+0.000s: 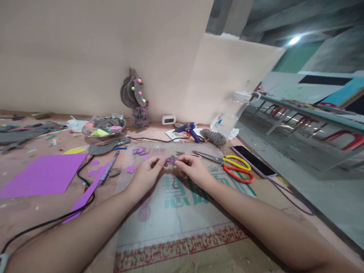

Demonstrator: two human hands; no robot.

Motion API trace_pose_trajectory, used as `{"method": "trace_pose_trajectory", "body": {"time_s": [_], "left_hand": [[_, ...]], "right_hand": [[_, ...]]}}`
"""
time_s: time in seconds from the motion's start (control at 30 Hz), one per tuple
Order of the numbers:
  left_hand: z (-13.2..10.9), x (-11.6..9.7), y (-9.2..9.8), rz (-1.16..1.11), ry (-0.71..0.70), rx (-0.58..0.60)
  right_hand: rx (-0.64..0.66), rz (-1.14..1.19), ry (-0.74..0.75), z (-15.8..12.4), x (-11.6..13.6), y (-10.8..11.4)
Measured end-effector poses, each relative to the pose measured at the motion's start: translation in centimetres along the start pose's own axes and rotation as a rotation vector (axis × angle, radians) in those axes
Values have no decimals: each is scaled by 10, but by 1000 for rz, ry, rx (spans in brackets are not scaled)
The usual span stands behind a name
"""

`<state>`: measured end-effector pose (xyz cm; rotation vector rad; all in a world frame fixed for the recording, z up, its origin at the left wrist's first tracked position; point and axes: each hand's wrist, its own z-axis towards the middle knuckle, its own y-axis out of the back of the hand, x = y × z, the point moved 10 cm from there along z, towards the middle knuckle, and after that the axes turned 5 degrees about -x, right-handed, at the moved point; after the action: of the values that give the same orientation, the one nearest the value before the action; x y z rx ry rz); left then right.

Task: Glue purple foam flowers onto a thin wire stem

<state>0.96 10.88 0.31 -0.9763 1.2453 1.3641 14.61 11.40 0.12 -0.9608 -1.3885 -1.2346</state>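
Note:
Between my two hands is a small purple flower [171, 160] with grey edging, held over the printed plastic sheet. My left hand [149, 172] pinches its left side, and the fingertips of my right hand [193, 168] close on its right side. A thin grey cord [176, 182] hangs down below the flower. Purple flower cutouts [131, 169] lie to the left of my left hand, with a grey-edged purple piece [139, 151] behind them. Right beside my right hand lie scissors [237, 168] with one yellow and one red handle.
A blue glue gun [187, 131], a ball of grey twine [214, 138] and a clear bottle [231, 112] stand behind. A phone [254, 161] lies near the right edge. Purple sheet [42, 175], pen [109, 168], black cable [48, 220] and filled bowl [104, 127] are left.

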Motion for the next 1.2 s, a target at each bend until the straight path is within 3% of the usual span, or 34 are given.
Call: {"method": "trace_pose_trajectory", "body": {"time_s": [0.37, 0.53, 0.73, 0.97, 1.2], "left_hand": [[-1, 1, -7, 62, 24, 55], [0, 3, -6, 33, 41, 44], [-3, -4, -11, 72, 4, 88], [-6, -4, -13, 74, 6, 111], [-25, -31, -30, 441, -299, 223]], "right_hand": [[22, 22, 19, -2, 6, -2], [-46, -41, 99, -2, 16, 8], [-40, -4, 18, -1, 9, 7], [-269, 21, 55, 4, 6, 42], [-298, -74, 108, 5, 10, 50]]}}
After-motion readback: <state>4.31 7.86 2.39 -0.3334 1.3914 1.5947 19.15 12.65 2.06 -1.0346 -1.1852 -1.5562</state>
